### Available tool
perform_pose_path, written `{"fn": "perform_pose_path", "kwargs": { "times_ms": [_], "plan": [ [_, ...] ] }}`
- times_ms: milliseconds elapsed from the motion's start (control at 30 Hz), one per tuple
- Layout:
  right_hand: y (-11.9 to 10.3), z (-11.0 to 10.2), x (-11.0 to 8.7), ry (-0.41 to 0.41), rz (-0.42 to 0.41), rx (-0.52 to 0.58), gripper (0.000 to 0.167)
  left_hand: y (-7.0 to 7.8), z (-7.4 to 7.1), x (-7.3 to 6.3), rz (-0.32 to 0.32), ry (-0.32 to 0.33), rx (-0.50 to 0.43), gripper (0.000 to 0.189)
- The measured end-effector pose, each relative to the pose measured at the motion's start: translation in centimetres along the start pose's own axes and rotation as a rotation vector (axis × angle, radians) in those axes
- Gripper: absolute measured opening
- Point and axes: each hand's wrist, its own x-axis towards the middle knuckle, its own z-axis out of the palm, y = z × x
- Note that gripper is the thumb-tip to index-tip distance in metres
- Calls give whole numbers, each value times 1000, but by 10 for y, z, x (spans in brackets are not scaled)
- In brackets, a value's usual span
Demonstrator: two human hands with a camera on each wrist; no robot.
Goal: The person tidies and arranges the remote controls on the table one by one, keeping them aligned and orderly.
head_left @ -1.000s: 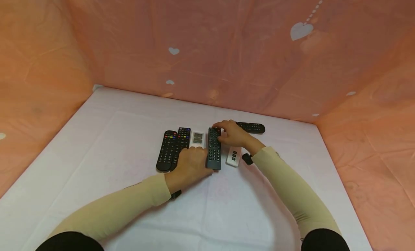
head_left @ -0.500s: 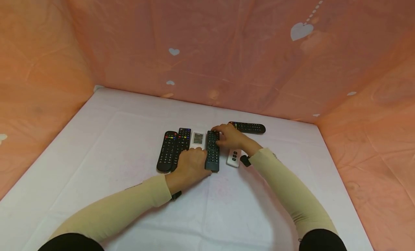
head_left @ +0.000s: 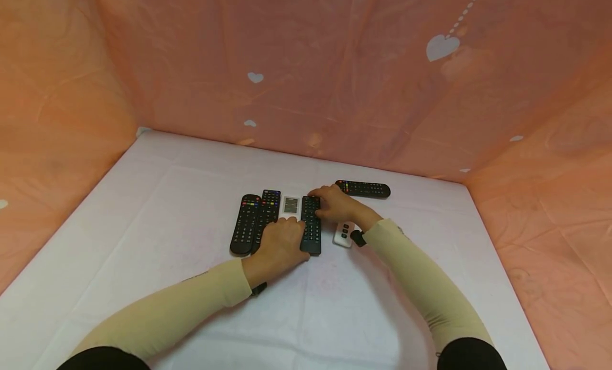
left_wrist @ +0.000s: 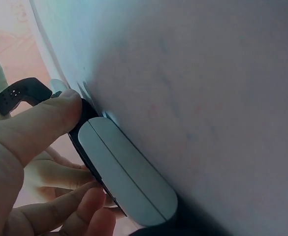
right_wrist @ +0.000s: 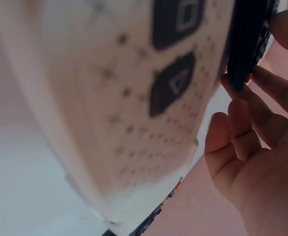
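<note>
The right hand [head_left: 337, 204] clamps the dark remote [head_left: 311, 233] at its 12 o'clock end; the left hand [head_left: 278, 245], grip indeterminable, partly covers the white remote [head_left: 290, 206] at 9 o'clock

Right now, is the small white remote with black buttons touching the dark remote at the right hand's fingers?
Apart. The head view shows a strip of white cloth between the dark remote and the small white remote.

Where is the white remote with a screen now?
In the head view, the white remote lies left of centre, between the slim black remote on its left and the dark grey remote on its right; the left hand covers its near end.
</note>
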Motion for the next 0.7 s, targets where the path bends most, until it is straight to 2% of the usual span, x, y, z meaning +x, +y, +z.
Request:
{"fn": "perform_pose_path", "kwargs": {
  "times_ms": [433, 700],
  "plan": [
    [-3, 0, -1, -1, 32, 10, 52, 1, 0, 0, 30, 6, -9, 62],
    [8, 1, -13, 128, 16, 136, 50, 7, 1, 5, 103, 66, -88, 52]
  ]
}}
